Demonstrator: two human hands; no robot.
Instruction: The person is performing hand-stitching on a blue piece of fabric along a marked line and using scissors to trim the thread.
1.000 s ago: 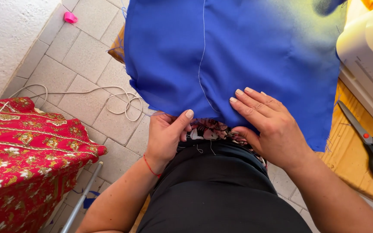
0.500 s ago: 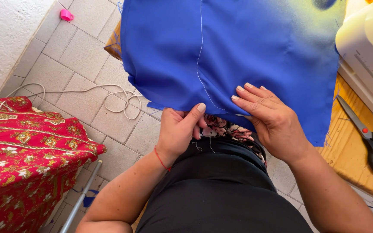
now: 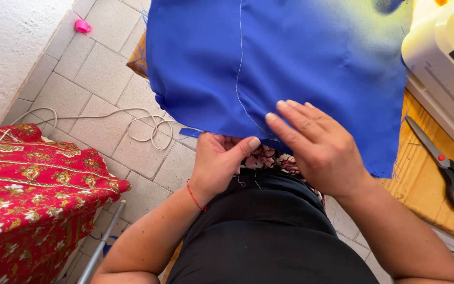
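a pale tiled floor (image 3: 95, 79) fills the left of the head view, a wooden table (image 3: 421, 173) the right; the blue cloth (image 3: 300, 58) is the landmark for all places below. the cloth lies spread from the table edge down over the person's lap, its near hem hanging just above the black garment (image 3: 269, 231), so that the white stitched seam (image 3: 240, 63) running down its middle faces up and can be followed by eye.

the left hand (image 3: 219, 163), at the near hem just left of the seam's lower end, is closed in a pinch on the hem, thumb on top and fingers curled beneath, apparently to keep the edge taut. the right hand (image 3: 316, 144), just right of the seam's end, lies open and flat on top of the cloth, fingers extended toward the seam, gripping nothing; the pose seems meant to press the layer smooth against the pull of the other hand.

right of the cloth, on the table, lie scissors (image 3: 450, 168) with red and black handles, within reach. a white sewing machine (image 3: 447, 63) stands at the cloth's upper right edge. left of the cloth, a white cord (image 3: 132, 123) loops on the floor beside a red patterned fabric (image 3: 32, 194); a small pink object (image 3: 83, 26) lies further off.
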